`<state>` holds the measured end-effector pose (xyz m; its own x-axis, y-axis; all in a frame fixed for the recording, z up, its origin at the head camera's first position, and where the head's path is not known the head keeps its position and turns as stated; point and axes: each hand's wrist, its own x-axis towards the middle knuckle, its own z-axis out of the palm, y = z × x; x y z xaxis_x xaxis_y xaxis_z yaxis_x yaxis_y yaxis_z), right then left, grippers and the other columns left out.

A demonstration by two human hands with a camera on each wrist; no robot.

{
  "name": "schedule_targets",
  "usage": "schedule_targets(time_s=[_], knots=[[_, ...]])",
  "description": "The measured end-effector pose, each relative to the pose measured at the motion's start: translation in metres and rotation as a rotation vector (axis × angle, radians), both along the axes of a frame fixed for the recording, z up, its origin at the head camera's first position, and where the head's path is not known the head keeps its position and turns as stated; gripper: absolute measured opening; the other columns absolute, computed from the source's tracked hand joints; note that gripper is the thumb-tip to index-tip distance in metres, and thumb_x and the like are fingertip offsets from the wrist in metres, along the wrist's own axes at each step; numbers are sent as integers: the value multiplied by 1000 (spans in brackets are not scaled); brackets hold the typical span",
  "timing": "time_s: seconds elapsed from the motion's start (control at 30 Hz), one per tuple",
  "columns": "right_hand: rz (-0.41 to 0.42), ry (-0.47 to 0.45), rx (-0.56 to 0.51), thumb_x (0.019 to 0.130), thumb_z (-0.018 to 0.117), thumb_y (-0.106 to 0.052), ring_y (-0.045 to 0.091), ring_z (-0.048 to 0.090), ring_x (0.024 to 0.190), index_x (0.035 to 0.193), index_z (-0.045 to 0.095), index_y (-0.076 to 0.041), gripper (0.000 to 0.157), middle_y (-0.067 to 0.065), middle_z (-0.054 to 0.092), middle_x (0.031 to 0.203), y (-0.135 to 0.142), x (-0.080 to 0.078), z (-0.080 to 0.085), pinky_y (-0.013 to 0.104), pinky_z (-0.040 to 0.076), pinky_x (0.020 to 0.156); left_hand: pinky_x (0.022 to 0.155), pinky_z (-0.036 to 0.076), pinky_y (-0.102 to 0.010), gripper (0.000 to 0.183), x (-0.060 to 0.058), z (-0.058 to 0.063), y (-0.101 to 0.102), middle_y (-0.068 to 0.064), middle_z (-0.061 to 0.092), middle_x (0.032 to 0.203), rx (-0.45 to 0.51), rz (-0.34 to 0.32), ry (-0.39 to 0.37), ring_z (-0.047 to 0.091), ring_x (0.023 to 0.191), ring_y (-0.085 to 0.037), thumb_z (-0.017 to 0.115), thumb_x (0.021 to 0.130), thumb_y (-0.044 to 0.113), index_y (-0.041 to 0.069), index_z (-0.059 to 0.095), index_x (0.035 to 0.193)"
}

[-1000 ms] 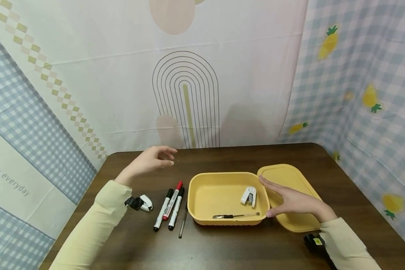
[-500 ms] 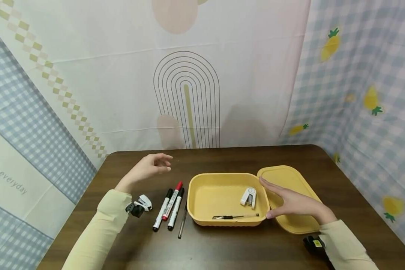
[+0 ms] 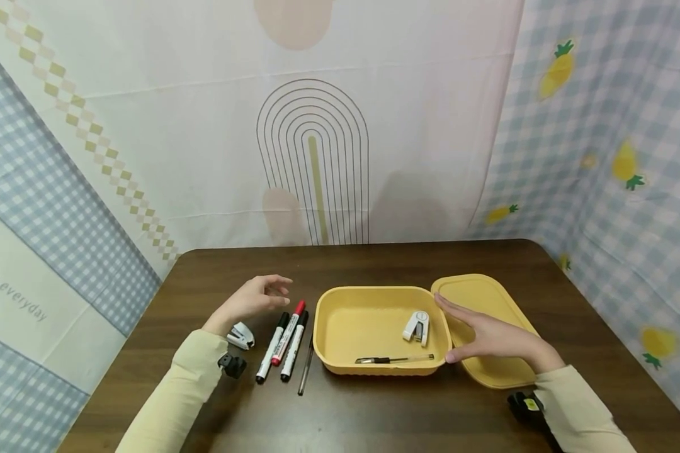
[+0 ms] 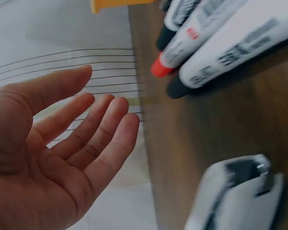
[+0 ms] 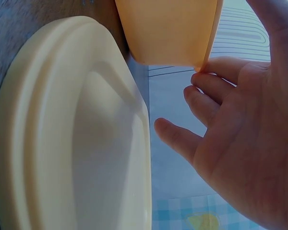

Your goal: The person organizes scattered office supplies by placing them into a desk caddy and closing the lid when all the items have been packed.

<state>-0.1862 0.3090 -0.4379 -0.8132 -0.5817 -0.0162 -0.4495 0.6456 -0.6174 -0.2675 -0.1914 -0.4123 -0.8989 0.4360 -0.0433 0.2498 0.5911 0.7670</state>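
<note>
Holding nothing, my left hand (image 3: 255, 299) hovers over the table with loosely bent fingers. Below its wrist lies a white stapler (image 3: 240, 336). Beside that are two black-capped markers (image 3: 269, 352) and a red marker (image 3: 288, 336), then a pen (image 3: 305, 371). A yellow box (image 3: 348, 330) stands in the middle, with another small white stapler (image 3: 422, 318) and a clear pen with a black grip (image 3: 393, 360) inside. My right hand (image 3: 490, 333) touches the box's right end, thumb and fingers spread along it; the right wrist view shows fingertips at the rim.
A yellow lid (image 3: 498, 371) lies flat right of the box, partly beneath the right hand in the head view. The brown table (image 3: 340, 415) ends at a patterned cloth backdrop (image 3: 419, 126). Checked cloth hangs on both sides.
My left hand has moved down and nearer the markers, passing back over the stapler on the left. The right hand stays at the box's end.
</note>
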Motion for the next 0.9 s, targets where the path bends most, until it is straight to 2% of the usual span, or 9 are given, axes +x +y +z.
schedule_targets(time_s=[0.13,0.3,0.53,0.77,0.9], knots=[[-8,5,-2,81,81,-49,39,23,148,163,16,-13,110,16,15,166,-1,1,1,61,31,110,77,58,-37,49,1,-8,2,-20,67,112,11,-25,-33,65,88,-18,72,91,10,-7,57,135],[-10,-2,-4,81,81,-49,40,23,148,163,16,-12,110,17,16,166,-1,1,1,62,30,109,76,58,-36,49,6,-18,2,-17,67,112,-1,-10,-83,65,88,-18,73,90,9,-6,58,134],[-5,-4,-7,82,81,-49,40,22,148,163,16,-12,110,16,15,166,0,1,0,63,29,110,77,58,-39,49,10,-27,1,-17,65,116,0,12,-141,66,95,-22,72,90,8,-4,58,135],[-9,3,-2,81,81,-49,41,23,147,162,17,-11,110,18,16,165,-1,1,1,63,29,110,74,56,-35,49,12,-29,4,-16,67,115,-28,-15,-106,65,91,-20,76,83,0,-4,62,130],[-9,1,-5,81,81,-49,42,23,147,162,17,-10,110,18,16,165,-2,2,2,63,29,110,75,56,-34,51,14,-28,4,-17,66,118,-41,-5,-116,65,89,-19,77,83,2,-4,62,132]])
